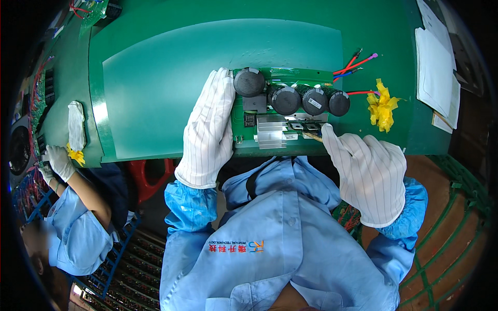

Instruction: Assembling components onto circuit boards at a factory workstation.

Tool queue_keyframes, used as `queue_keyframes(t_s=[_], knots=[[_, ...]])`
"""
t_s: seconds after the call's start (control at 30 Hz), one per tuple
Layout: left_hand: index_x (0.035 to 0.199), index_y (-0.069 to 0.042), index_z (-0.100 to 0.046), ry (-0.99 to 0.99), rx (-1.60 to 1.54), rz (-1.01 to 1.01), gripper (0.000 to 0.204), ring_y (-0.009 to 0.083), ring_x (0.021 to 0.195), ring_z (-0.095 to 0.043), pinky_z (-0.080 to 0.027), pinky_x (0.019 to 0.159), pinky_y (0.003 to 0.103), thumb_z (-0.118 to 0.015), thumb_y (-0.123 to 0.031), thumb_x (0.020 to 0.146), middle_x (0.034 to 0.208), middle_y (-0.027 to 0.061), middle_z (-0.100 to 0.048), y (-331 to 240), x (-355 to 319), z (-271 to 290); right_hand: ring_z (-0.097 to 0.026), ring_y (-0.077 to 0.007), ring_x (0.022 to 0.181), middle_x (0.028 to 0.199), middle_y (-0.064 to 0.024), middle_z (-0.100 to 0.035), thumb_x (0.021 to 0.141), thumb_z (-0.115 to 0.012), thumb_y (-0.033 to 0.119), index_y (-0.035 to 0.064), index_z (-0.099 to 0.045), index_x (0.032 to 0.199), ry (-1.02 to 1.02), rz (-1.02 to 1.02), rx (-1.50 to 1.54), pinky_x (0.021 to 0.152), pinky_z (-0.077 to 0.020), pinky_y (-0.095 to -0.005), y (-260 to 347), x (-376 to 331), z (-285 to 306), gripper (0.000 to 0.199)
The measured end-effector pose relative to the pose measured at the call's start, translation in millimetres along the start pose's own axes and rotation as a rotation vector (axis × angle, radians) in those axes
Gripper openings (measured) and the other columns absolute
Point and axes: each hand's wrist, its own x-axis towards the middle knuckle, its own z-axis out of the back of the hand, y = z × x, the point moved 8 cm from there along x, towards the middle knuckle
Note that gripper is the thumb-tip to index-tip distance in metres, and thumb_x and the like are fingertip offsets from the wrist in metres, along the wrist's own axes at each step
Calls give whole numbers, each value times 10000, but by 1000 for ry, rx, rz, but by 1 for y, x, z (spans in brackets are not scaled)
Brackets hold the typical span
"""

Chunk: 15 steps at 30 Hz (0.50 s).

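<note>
A green circuit board [238, 124] lies on the table in front of me. It carries several black round capacitors [286, 100] and a silver finned heat sink [272, 131]. My left hand [208, 127], in a white striped glove, rests along the board's left edge with its fingers stretched out and touching it. My right hand [365, 168], gloved alike, is at the board's lower right, thumb and forefinger closed on a thin tool [313, 136] with a yellowish-brown tip. That tip is by the small parts beside the heat sink; the palm hides the rest of the tool.
Red and blue wires [353, 67] stick out past the board's right side, near a yellow ribbon-like bundle [383, 106]. White papers [436, 72] lie at the right table edge. On the left, another person's gloved hand [60, 161] works near a folded white glove [77, 127].
</note>
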Motion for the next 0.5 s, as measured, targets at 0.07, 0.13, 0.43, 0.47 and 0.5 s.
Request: queue_keyframes(t_s=[0.07, 0.13, 0.43, 0.47, 0.5], knots=[[1516, -44, -469, -6, 6, 19, 740, 438, 1442, -434, -384, 1189, 484, -527, 179, 812, 1547, 247, -460, 1, -2, 1, -498, -177, 614, 801, -21, -505, 761, -711, 77, 3, -740, 1081, -24, 7, 21, 479, -342, -346, 0, 1, -1, 330], [1515, -44, -471, -4, -1, 25, 741, 433, 1443, -436, -385, 1189, 481, -523, 182, 811, 1548, 246, -459, 1, -3, 2, -496, -179, 603, 789, -23, -510, 753, -716, 70, -3, -740, 1068, -46, 5, 29, 478, -343, -347, 0, 0, -1, 324], [1505, -37, -486, -8, 12, 27, 729, 424, 1442, -439, -386, 1192, 468, -530, 181, 811, 1542, 239, -469, 0, -1, 1, -571, -201, 628, 818, -14, -609, 788, -702, 57, 110, -732, 1146, 126, 8, 200, 530, -418, -359, -3, 1, 6, 363], [1503, -37, -488, -13, 11, 26, 725, 423, 1442, -439, -387, 1192, 467, -530, 180, 812, 1543, 238, -469, 1, -1, 1, -594, -225, 637, 842, -27, -633, 814, -694, 50, 100, -728, 1147, 87, -45, 247, 555, -448, -359, -9, 0, 8, 339], [1502, -36, -490, -17, 11, 25, 722, 422, 1443, -438, -387, 1192, 465, -530, 179, 814, 1544, 236, -469, 1, -2, 2, -618, -250, 647, 865, -40, -656, 840, -686, 44, 91, -723, 1148, 49, -97, 295, 581, -478, -360, -18, -2, 8, 315]])
